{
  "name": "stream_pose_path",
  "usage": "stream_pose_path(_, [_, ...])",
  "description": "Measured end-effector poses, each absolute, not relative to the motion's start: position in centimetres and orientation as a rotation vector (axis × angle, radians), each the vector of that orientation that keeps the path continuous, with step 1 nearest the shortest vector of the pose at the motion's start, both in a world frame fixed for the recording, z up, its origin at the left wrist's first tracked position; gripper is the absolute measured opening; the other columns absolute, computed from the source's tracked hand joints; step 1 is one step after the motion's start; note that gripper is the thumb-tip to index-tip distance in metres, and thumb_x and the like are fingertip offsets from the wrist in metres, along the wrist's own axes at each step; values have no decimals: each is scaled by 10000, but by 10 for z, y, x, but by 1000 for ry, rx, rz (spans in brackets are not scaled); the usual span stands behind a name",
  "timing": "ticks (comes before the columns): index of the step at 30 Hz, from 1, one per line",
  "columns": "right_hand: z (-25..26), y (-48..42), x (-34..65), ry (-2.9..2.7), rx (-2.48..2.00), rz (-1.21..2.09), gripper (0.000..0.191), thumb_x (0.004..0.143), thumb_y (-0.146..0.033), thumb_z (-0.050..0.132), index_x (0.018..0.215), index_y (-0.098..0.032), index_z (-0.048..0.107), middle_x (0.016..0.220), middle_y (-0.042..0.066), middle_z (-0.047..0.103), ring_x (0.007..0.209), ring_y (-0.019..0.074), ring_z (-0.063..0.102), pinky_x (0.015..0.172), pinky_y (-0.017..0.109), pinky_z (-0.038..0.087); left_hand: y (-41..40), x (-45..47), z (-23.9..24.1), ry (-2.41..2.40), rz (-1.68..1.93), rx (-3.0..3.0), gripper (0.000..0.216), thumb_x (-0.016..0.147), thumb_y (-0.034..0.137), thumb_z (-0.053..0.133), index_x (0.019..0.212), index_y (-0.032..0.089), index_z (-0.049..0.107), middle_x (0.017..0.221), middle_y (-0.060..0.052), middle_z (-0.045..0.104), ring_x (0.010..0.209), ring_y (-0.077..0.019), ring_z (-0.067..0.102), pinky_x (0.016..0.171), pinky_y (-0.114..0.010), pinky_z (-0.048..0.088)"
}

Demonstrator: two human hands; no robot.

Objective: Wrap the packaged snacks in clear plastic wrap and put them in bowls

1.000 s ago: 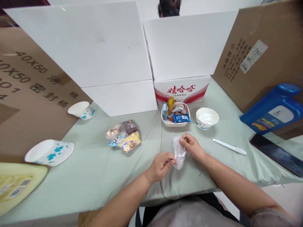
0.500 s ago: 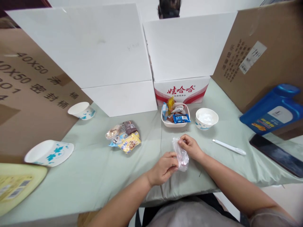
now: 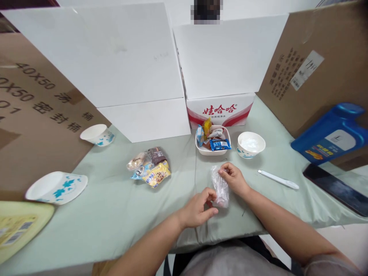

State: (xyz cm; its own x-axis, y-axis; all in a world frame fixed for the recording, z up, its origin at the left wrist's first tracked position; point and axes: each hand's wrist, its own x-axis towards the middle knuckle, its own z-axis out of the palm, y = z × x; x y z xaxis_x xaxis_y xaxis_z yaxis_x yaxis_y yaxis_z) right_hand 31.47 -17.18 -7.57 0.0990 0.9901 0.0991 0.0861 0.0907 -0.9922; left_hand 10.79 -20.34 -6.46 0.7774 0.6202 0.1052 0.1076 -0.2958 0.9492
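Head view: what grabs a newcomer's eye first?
Probably the big white panels across the back and the large blue bottle at the right. Next, the bright snack packets in the white bowl at centre. Low in the middle, the right grip pinches a crinkled clear plastic bag, the left grip open beside it.

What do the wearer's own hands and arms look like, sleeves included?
Left hand and right hand are ungloved, with no ring or watch visible. Forearms are bare. A grey sleeve shows near the right elbow.
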Motion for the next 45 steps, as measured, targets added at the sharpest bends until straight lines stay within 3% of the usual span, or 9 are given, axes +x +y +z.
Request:
stream_pose_path(5, [-72, -170, 318, -1100, -1261, 988, 394, 734, -596, 649, 767, -225, 519, 580, -49, 472, 485, 103, 382, 448, 242, 315, -199, 109, -63, 577, 690, 1858, 369, 877, 315, 601, 1205, 189, 486, 1093, -113, 627, 974, -212, 633, 875, -361, 496])
stream_pose_path(10, [-68, -169, 323, -988, -1259, 1053, 411, 720, -606, 663, 783, -230, 508, 561, -62, 448, 424, 91, 350, 374, 237, 277, -190, 108, -66, 806, 1029, 1950, 201, 870, 380, 620, 930, 189, 641, 911, -71, 659, 946, -219, 580, 869, -369, 459])
stream_pose_path(13, [-67, -172, 322, -991, -1247, 1078, 412, 714, -601, 672, 780, -228, 511, 565, -59, 458, 425, 89, 362, 366, 233, 286, -187, 107, -70, 984, 982, 1763, 380, 828, 526, 641, 952, 166, 632, 810, -45, 625, 745, -170, 563, 692, -295, 451])
stream_pose_path(18, [-72, -179, 309, -1239, -1197, 1255, 412, 735, -598, 668, 798, -218, 523, 592, -51, 499, 452, 95, 427, 391, 225, 357, -186, 115, -74, 865, 882, 1384, 826, 552, 616, 823, 1191, 156, 572, 1099, -114, 623, 985, -246, 584, 799, -310, 457])
stream_pose_path(25, [-71, -185, 316, -1598, -1064, 654, 475, 889, -580, 507, 1215, -234, 496, 1140, 119, 596, 957, 234, 615, 780, 392, 525, -174, 115, -71, 985, 948, 744, 502, 582, 459, 856, 913, 145, 646, 778, -15, 676, 665, -140, 606, 643, -246, 467])
stream_pose_path(29, [-65, -195, 313, -2088, -918, 149, 708, 802, -590, 642, 1378, -249, 412, 1400, 163, 466, 1323, 337, 398, 1019, 519, 404, -167, 110, -65, 951, 1034, 630, 522, 578, 391, 873, 983, 158, 641, 829, -19, 702, 699, -152, 642, 658, -256, 501])
stream_pose_path(33, [-69, -201, 302, -2314, -904, -188, 400, 919, -268, 566, 1313, -299, 505, 1437, 46, 494, 1450, 261, 210, 1136, 499, 248, -170, 110, -63, 890, 957, 631, 478, 608, 349, 863, 981, 151, 640, 886, -42, 714, 723, -157, 660, 642, -244, 504])
stream_pose_path(39, [-72, -199, 303, -2472, -672, -84, 279, 963, -151, 431, 1147, -239, 621, 1230, 1, 670, 1367, 162, 387, 1124, 407, 310, -165, 106, -67, 897, 933, 580, 485, 575, 318, 867, 966, 150, 634, 816, -25, 703, 650, -145, 639, 589, -246, 496])
stream_pose_path(45, [-71, -197, 301, -2374, -631, 333, 241, 971, -275, 464, 1158, -209, 602, 1029, 69, 724, 983, 183, 639, 849, 349, 502, -169, 111, -67, 894, 1008, 714, 391, 630, 350, 832, 914, 152, 650, 805, -12, 690, 696, -126, 622, 668, -226, 470])
